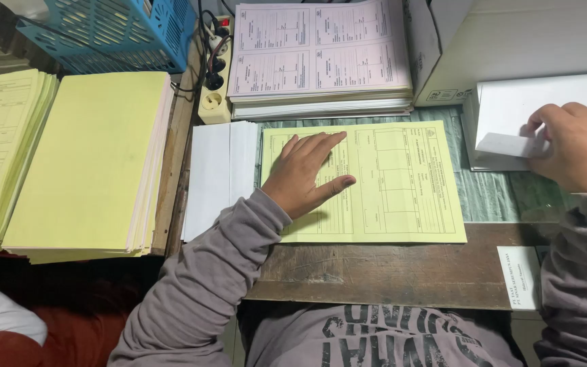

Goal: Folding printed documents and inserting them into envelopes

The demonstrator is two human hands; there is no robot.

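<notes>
On the far left sat two thick piles of yellow paper (86, 160), and a blue basket (113, 30) stood behind them. Next came some white sheets (215, 177) on the wooden desk (388, 272). The left hand (307, 177) lay flat on a yellow form (402, 183) in the middle, fingers spread, holding it down. That sheet looked thin, light and bendy, so it could slide or crease; an edge or corner seemed the best place to lift it. Pink forms (321, 54) were stacked behind. On the right, the right hand (575, 146) pinched the corner of the top white sheet on a white stack (511, 102).
</notes>
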